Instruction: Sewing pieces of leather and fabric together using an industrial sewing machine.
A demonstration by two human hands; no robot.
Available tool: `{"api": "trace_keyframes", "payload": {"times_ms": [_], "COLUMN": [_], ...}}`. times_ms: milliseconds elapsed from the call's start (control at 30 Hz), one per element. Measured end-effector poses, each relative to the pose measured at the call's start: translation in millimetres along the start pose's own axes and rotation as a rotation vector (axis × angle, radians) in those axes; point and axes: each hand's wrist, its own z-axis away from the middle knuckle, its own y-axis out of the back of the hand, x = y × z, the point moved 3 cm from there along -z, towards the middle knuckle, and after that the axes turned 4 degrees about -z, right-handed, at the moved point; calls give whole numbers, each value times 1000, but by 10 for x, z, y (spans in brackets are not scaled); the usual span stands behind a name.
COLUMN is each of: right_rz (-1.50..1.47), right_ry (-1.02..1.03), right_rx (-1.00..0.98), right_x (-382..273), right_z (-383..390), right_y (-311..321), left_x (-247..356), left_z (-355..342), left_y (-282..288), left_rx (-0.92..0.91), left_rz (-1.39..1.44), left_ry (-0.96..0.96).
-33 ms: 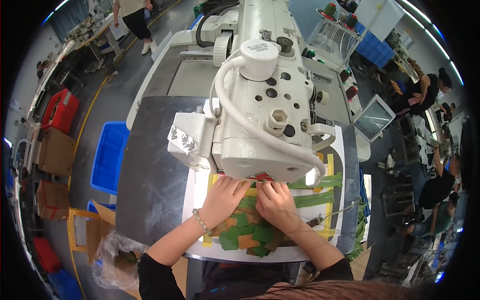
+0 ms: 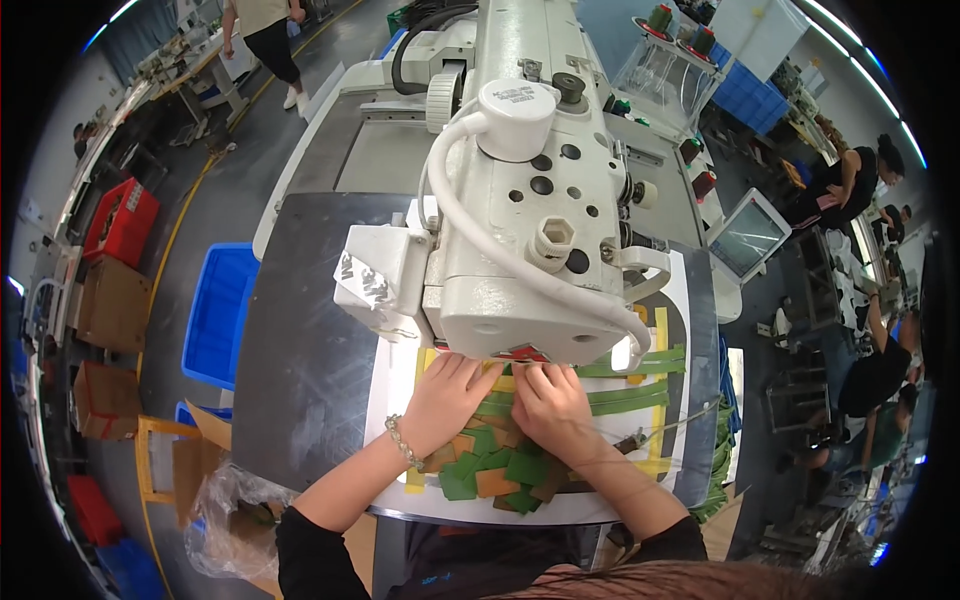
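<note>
A large white industrial sewing machine head [image 2: 500,280] hangs over the work, and my hands meet just below its front end. My left hand [image 2: 447,396] has its fingers bent and drawn together, with the tips at the red-marked lower edge of the head. Close beside it, my right hand [image 2: 552,405] presses down with curled fingers. The machine hides what lies under both sets of fingertips. Green straps [image 2: 630,399] run rightward from beside my right hand. A loose pile of green and brown patches [image 2: 490,478] lies between my wrists.
Under the work lies a white sheet [image 2: 390,405] with yellow strips, on a dark metal table [image 2: 300,370]. A small dark tool [image 2: 632,442] rests right of my right wrist. A blue bin [image 2: 215,315] stands left, a screen [image 2: 750,237] right. Other people are farther off.
My hands and the work stay where they were. Only the person at the far left has shifted slightly, legs and feet moving a little.
</note>
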Motion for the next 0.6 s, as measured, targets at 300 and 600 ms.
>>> {"api": "trace_keyframes", "payload": {"times_ms": [300,600], "right_rz": [-21,-2], "right_ry": [18,8], "right_rx": [51,43], "right_x": [4,16], "right_z": [-25,25], "right_y": [17,-10], "left_x": [65,54], "left_z": [9,-31], "left_y": [42,25], "left_rx": [-57,-133], "left_rz": [-122,-155], "left_ry": [28,57]}}
